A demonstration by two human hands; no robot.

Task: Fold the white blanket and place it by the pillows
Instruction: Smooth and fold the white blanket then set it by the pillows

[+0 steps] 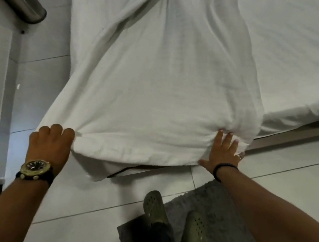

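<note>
The white blanket (149, 93) runs past the top edge.

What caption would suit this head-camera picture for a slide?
Both hands, left and right, grip the near edge of a white blanket spread over the bed.

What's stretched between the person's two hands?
The near edge of the white blanket, held by the left hand and right hand, in the head view.
</note>
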